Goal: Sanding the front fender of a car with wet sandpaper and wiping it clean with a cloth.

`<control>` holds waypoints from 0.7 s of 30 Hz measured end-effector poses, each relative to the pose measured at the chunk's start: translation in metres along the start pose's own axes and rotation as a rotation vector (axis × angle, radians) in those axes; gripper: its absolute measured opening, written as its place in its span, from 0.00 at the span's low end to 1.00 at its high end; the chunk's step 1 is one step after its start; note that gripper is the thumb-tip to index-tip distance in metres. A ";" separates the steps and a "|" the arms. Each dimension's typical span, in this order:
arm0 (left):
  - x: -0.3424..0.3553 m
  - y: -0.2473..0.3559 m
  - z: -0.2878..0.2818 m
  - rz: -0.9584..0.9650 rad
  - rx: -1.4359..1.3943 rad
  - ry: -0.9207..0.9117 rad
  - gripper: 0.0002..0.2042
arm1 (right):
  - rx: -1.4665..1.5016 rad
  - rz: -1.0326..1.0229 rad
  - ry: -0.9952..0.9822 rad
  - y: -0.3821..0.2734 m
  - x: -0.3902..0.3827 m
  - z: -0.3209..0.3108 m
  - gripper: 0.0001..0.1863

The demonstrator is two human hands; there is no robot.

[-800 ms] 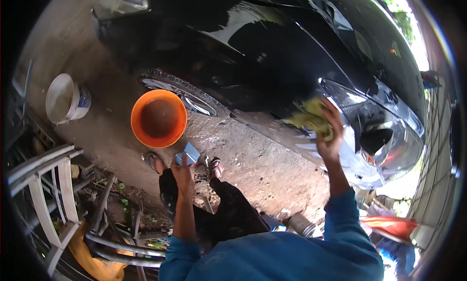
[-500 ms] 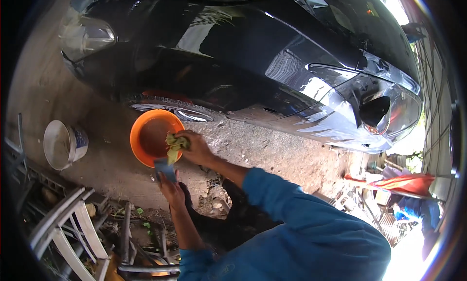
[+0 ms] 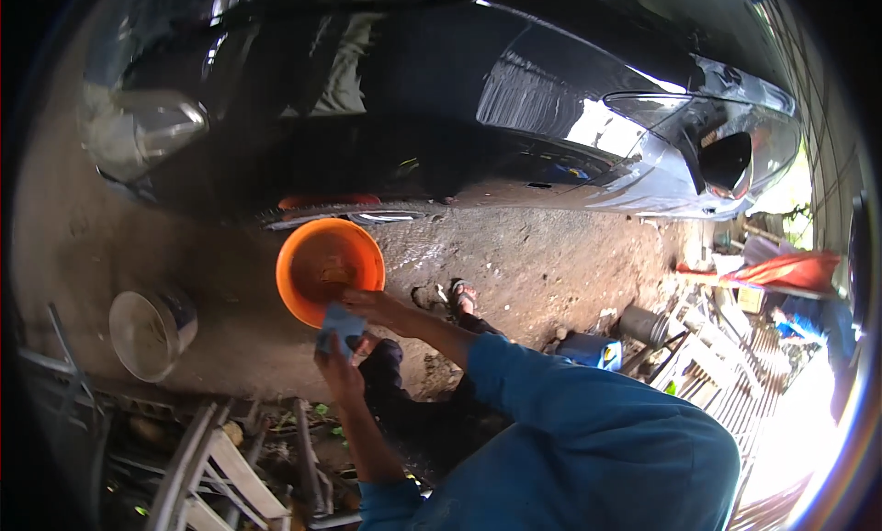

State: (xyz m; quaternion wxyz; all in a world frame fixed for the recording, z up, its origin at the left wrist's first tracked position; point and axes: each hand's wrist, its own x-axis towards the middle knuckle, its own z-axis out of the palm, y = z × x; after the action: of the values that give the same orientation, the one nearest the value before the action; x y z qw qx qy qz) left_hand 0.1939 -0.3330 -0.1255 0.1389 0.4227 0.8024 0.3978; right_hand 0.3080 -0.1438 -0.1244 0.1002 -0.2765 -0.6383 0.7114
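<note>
My left hand (image 3: 340, 370) grips a blue sponge-like block (image 3: 340, 324) just below the orange bucket (image 3: 372, 260), which holds murky water. My right hand (image 3: 367, 306) reaches across to the bucket's lower rim, right beside the block; its fingertips are blurred and partly hidden, and I cannot tell whether anything is in them. The bucket stands on the dirty ground close to the wheel of a wet black car (image 3: 413, 72).
A pale bucket (image 3: 138, 338) stands at left. Metal and wooden frames (image 3: 239, 467) lie lower left. My sandalled foot (image 3: 464, 297) is right of the orange bucket. A blue container (image 3: 593, 352), a metal can (image 3: 643, 324), a red cloth (image 3: 781, 274) and slatted scrap lie at right.
My right hand came down from the car's side to the bucket with a yellow cloth, which is now out of sight. My left hand stayed with the blue block. My view has shifted.
</note>
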 end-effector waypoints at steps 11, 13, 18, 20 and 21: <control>0.156 0.159 -0.024 -0.383 -0.443 -0.836 0.13 | 1.328 0.248 0.177 -0.118 -0.075 -0.019 0.35; 0.161 0.141 -0.009 -0.200 -0.092 -0.884 0.17 | 0.998 0.229 0.327 -0.124 -0.074 -0.023 0.36; 0.206 0.164 -0.016 -0.219 -0.216 -0.710 0.17 | 0.390 0.062 1.134 -0.113 -0.058 -0.057 0.41; 0.222 0.165 -0.031 -0.410 -0.325 -0.592 0.14 | 0.184 0.140 1.229 -0.128 -0.037 -0.082 0.43; 0.227 0.161 -0.033 -0.407 -0.335 -0.573 0.13 | 0.118 0.132 1.242 -0.128 -0.028 -0.094 0.43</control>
State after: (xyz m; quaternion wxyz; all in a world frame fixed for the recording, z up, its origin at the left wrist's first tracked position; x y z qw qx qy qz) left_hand 0.1299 -0.1190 0.0427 0.5007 0.3202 0.7223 0.3535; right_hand 0.3534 -0.0567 0.0030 0.4233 -0.6713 -0.4022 0.4566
